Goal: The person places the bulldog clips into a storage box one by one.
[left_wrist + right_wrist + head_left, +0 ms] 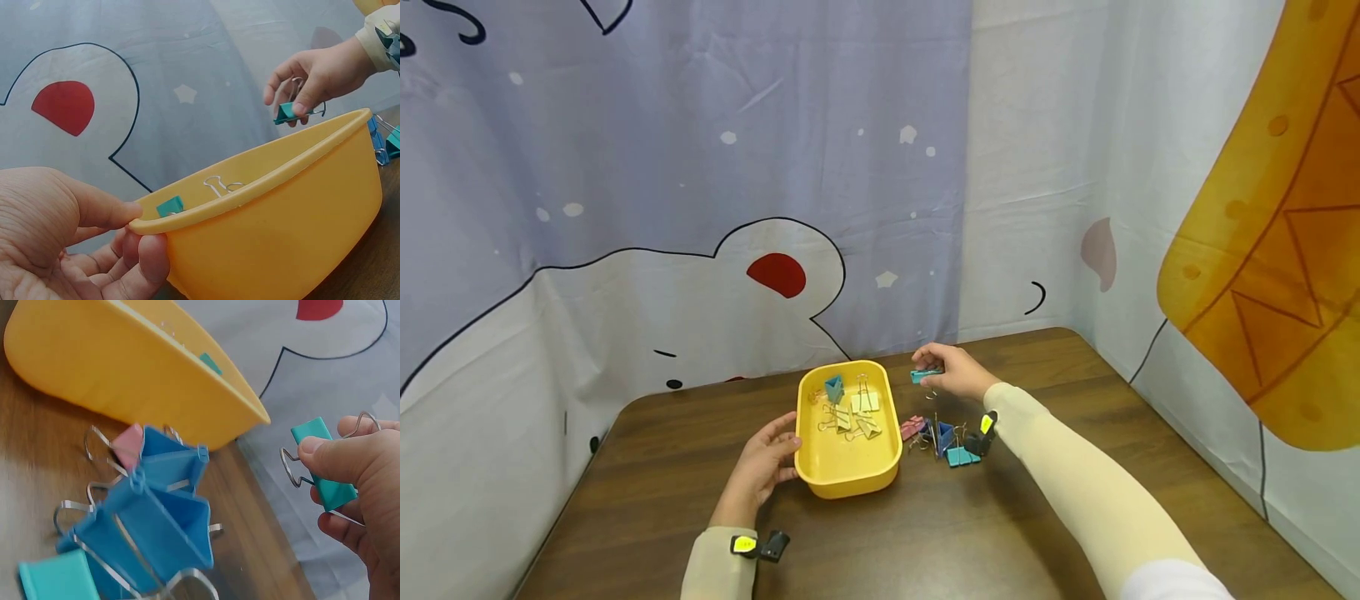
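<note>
One teal binder clip (324,464) is pinched between thumb and fingers of the right hand (953,372), held in the air just beyond the far right corner of the yellow tray (847,482). From that hand the tray lies to the left and nearer the person; its long axis runs away from the body. The left hand (765,467) grips the tray's near left rim, thumb over the edge. Loose clips (942,437) lie on the bench (1075,400) beside the tray. Only the head view shows the tray's contents, perhaps five clips.
</note>
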